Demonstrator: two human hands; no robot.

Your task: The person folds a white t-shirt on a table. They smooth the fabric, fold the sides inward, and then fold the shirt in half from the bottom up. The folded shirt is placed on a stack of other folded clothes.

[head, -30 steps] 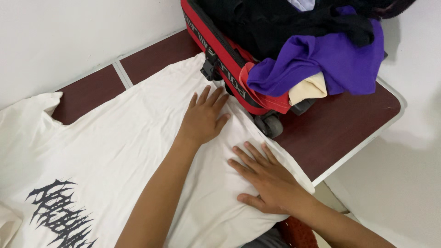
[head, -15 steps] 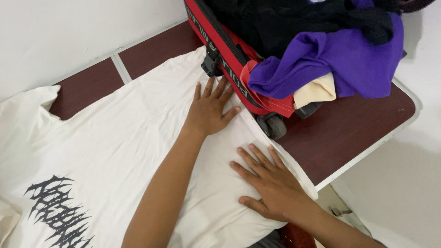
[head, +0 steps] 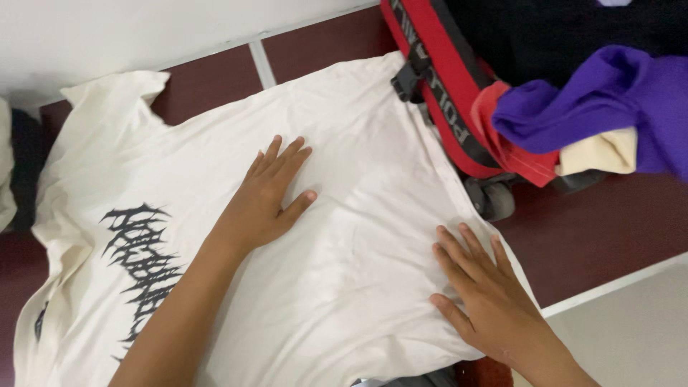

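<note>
A cream t-shirt [head: 358, 186] with a black spiky print lies spread flat on a dark red tiled surface [head: 602, 236]. My left hand [head: 269, 193] rests palm down on the middle of the shirt, fingers spread. My right hand [head: 487, 297] presses flat on the shirt's lower right edge, fingers apart. Neither hand grips anything.
A red and black suitcase [head: 444, 93] on wheels lies open at the upper right, touching the shirt's edge, with black, purple [head: 616, 100] and cream clothes spilling from it. A white wall runs along the top. A pale floor [head: 631, 330] lies at the lower right.
My left hand has slid leftward across the shirt, away from the suitcase. My right hand stays on the shirt's lower right edge. The view has shifted closer.
</note>
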